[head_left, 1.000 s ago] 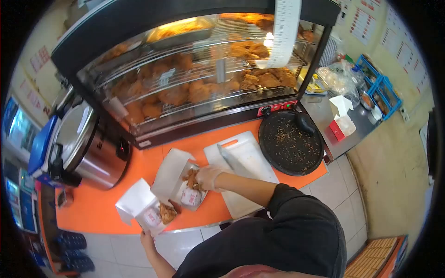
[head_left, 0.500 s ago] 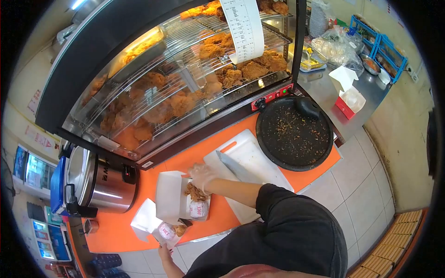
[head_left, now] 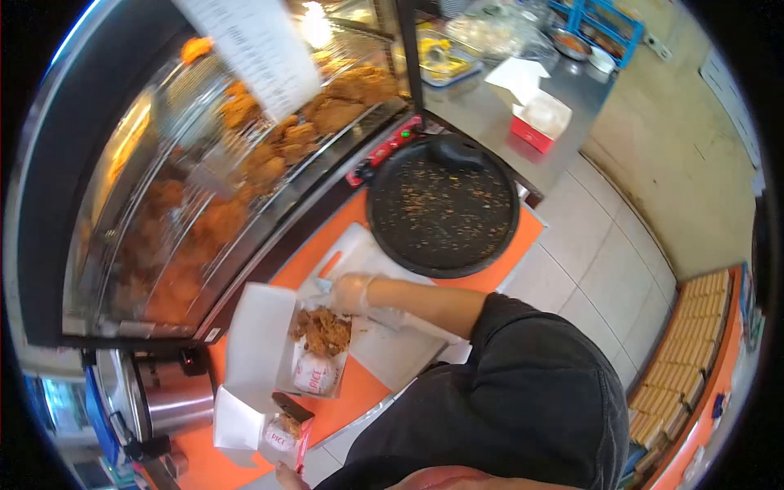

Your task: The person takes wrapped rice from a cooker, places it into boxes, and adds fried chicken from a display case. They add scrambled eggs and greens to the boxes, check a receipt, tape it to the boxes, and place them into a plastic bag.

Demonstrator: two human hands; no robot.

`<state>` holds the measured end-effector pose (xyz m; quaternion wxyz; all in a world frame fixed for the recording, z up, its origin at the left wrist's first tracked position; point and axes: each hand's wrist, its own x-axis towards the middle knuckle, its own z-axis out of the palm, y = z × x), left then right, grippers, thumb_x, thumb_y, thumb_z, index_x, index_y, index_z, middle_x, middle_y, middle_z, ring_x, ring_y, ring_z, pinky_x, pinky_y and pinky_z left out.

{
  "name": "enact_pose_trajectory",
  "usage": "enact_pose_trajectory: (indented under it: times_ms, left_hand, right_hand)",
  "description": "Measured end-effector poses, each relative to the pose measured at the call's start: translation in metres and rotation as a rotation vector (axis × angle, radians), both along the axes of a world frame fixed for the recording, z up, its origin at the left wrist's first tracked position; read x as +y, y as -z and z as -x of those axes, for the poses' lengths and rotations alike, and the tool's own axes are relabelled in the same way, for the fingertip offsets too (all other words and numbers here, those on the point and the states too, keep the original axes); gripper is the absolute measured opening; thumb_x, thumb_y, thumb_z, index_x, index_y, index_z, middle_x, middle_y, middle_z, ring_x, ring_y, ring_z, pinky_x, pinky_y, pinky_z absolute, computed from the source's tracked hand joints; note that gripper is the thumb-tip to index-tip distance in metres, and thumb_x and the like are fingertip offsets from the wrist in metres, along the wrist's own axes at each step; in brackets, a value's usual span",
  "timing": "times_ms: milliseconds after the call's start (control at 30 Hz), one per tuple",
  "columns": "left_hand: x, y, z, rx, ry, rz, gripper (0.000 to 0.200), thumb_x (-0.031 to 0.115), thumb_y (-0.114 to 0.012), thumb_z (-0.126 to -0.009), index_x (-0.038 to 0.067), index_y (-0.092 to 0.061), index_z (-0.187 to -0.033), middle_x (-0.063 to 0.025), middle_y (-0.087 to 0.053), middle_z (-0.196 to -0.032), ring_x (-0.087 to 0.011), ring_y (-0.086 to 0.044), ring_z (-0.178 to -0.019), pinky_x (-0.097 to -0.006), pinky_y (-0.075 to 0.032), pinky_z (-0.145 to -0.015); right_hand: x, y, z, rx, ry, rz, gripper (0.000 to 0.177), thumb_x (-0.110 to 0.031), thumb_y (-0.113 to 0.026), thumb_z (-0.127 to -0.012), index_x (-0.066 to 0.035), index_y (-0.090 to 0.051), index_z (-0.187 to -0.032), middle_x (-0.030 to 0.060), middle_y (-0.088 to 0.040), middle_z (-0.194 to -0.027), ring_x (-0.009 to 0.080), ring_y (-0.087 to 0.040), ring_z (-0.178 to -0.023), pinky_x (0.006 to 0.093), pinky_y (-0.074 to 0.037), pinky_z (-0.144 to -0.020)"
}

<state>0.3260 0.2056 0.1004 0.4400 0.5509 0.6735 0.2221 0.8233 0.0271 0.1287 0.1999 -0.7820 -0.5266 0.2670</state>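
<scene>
My left hand [head_left: 290,477] is at the bottom edge, its fingers on the near rim of a small open box [head_left: 305,442] with a wrapped rice pack [head_left: 280,434] and brown food inside. Behind it stands a larger open box [head_left: 260,339] with fried chicken [head_left: 323,331] and a wrapped rice pack [head_left: 314,374]. My right hand [head_left: 354,294], in a clear glove, is over the white cutting board [head_left: 400,351], just beyond the chicken. A knife tip [head_left: 323,284] shows beside it; my hand and forearm cover part of the knife. The right fingers are blurred.
A glass warmer [head_left: 245,269] with fried chicken stands behind the orange counter [head_left: 359,398]. A round black tray [head_left: 441,208] with crumbs is beyond the board. A metal cooker [head_left: 167,392] is at left. A red and white box [head_left: 541,121] sits on the steel table [head_left: 457,106].
My right hand has moved off the chicken in the larger box to the board and knife. The view has shifted, and my left hand remains at the small box.
</scene>
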Motion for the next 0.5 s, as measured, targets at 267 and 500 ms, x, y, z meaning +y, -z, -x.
enact_pose_trajectory:
  times_ms: [267, 500]
  left_hand:
    - [-0.099, -0.080, -0.166, -0.068, 0.131, -0.022, 0.043, 0.035, -0.050, -0.087, 0.002, -0.047, -0.114, -0.0120, -0.058, -0.090, -0.0219, -0.059, -0.067, -0.0303, -0.048, -0.047]
    - [-0.265, -0.100, -0.369, -0.097, 0.233, -0.027, 0.048, 0.038, -0.050, -0.085, -0.002, -0.048, -0.112, -0.0134, -0.060, -0.094, -0.0234, -0.061, -0.071, -0.0293, -0.050, -0.051]
  right_hand:
    - [-0.290, -0.083, -0.179, 0.529, 0.684, -0.011, 0.028, -0.021, -0.045, -0.087, 0.001, -0.062, -0.085, 0.0111, -0.064, -0.072, 0.0218, -0.064, -0.057, 0.0351, -0.055, -0.048]
    - [-0.456, -0.030, -0.336, -0.119, 0.539, 0.150, 0.024, -0.018, -0.048, -0.080, -0.001, -0.063, -0.088, 0.0208, -0.063, -0.085, 0.0313, -0.061, -0.086, 0.0385, -0.048, -0.075]
